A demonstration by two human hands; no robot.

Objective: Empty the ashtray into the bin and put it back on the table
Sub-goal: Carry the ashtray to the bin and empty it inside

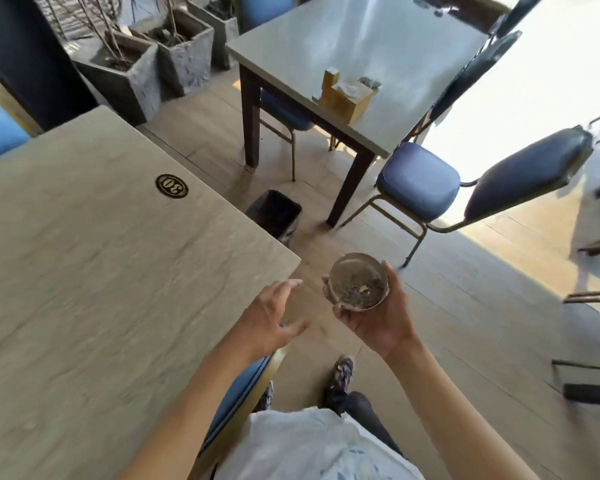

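Note:
My right hand (381,320) holds a round glass ashtray (358,281) from below, over the floor just right of the table's corner. Ash and a few butts lie in its bowl. My left hand (274,315) hovers open with fingers spread beside the table's right edge, holding nothing. The light stone-look table (94,271) fills the left side and carries a round black "30" badge (171,186). A small black bin (276,213) with a dark liner stands on the floor beyond the table's far right edge, ahead of the ashtray.
A second table (378,53) with a wooden napkin holder (347,95) stands behind the bin. Blue padded chairs (426,181) flank it, and another chair (243,386) is under my left arm. Concrete planters (146,74) line the back left. My shoe (341,372) is on the wooden floor.

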